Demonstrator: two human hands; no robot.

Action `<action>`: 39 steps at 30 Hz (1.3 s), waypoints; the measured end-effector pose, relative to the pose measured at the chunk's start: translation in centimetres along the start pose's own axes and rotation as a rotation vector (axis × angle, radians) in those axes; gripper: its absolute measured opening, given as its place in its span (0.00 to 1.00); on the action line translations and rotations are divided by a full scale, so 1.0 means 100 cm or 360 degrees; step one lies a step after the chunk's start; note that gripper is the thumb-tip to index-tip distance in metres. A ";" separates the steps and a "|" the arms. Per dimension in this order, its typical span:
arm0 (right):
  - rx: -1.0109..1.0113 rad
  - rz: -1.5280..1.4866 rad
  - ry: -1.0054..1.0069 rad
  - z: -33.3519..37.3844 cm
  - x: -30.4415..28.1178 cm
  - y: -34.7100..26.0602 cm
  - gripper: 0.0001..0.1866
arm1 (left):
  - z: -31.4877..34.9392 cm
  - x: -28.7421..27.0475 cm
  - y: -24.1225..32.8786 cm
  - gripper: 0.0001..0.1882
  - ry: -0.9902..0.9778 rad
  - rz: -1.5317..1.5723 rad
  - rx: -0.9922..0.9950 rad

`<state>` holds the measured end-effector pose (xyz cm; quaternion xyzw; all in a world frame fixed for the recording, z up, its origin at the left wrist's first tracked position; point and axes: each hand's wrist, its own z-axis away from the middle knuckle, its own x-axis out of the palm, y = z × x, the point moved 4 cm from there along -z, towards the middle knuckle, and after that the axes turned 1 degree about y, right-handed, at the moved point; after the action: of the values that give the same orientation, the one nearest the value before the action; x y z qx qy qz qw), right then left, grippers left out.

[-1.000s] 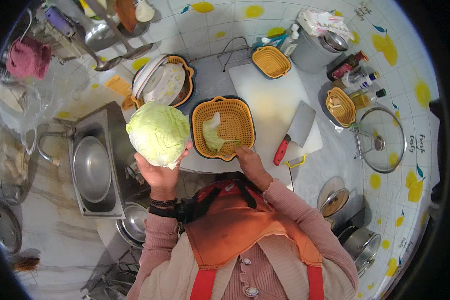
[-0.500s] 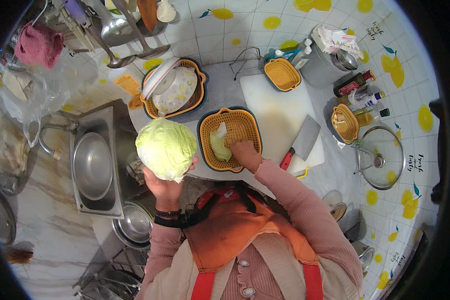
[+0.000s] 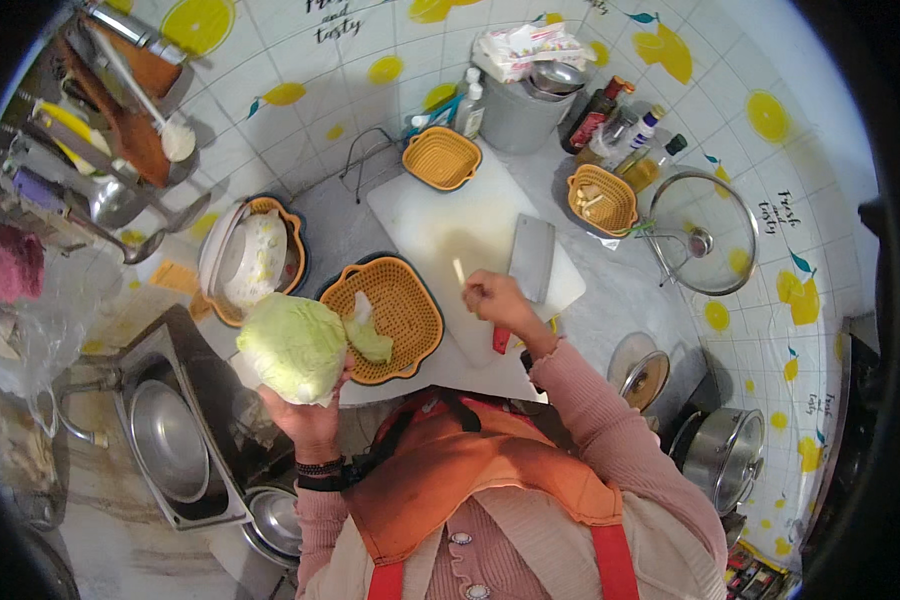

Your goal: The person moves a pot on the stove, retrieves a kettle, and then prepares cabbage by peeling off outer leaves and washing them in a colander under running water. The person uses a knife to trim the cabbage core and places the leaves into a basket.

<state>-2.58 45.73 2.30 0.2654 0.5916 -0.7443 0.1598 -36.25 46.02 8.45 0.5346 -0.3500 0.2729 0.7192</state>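
My left hand (image 3: 305, 415) holds up a round, pale green head of cabbage (image 3: 292, 345), its fingers cupped beneath it. To its right stands an orange colander basket (image 3: 410, 310) set in a dark outer bowl, with a torn cabbage leaf (image 3: 370, 340) lying inside at the left. My right hand (image 3: 498, 300) is over the white cutting board (image 3: 420, 215), fingers curled together. A small pale strip (image 3: 458, 268) sticks out from its fingertips; its kind I cannot make out. Just beside that hand a cleaver (image 3: 532, 260) with a red handle rests on the board.
Behind the cabbage, a basket (image 3: 295, 245) holds bowls. A small orange basket (image 3: 442, 158) stands at the board's far end; another (image 3: 602, 200) with pale pieces is at the right, near bottles (image 3: 595, 115) and a glass lid (image 3: 705, 235). The sink (image 3: 170, 440) lies left.
My right hand has come out of the colander and moved right over the board, with a pale strip at its fingertips. My left hand still holds the cabbage. The view has turned.
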 end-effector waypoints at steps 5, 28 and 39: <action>0.0621 -0.0813 0.0450 -0.007 -0.094 0.086 0.11 | -0.004 0.018 -0.034 0.51 -0.0131 -0.0030 -0.0204; -0.0874 -0.0757 -0.0256 0.051 -0.034 -0.158 0.41 | -0.001 0.068 -0.025 0.45 -0.0217 -0.0731 -0.0178; -0.1188 -0.0423 0.0256 0.064 -0.026 -0.170 0.23 | 0.011 0.073 -0.004 0.53 -0.0143 -0.0924 0.0007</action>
<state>-11.13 43.59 18.37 0.1678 0.8610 -0.4694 0.1007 -31.77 45.04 14.20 0.6254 -0.2134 0.0325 0.7499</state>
